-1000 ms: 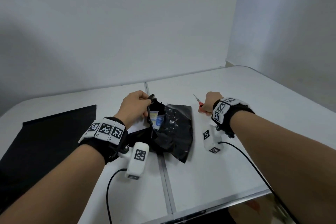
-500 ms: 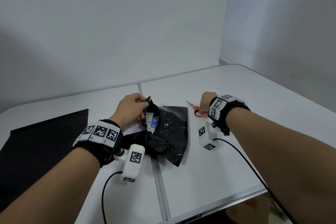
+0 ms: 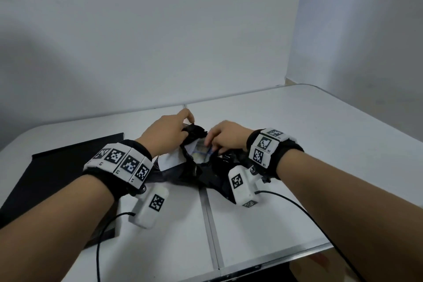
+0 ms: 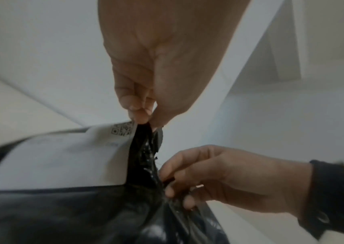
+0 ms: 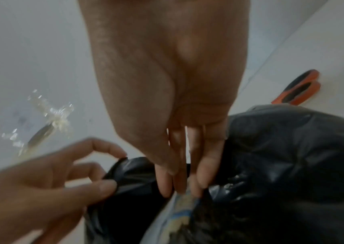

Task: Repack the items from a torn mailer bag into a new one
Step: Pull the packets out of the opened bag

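A flat black new bag (image 3: 45,178) waits on the bench (image 3: 320,144) at 9 o'clock of the torn bag (image 3: 206,176), likely kept close for the transfer. The left hand (image 3: 164,135) has its grip pinched on the torn edge, lifting it to hold the mouth open. The white label (image 4: 58,161) shows a QR code (image 4: 122,130); its other print is blurred. The right hand (image 3: 226,137) reaches inside, fingers pressed together on a packet (image 3: 201,155) with unreadable blue print. Scissors (image 5: 298,89) lie at 2 o'clock.

Scissors (image 5: 298,89) just beside torn mailer (image 5: 281,148)
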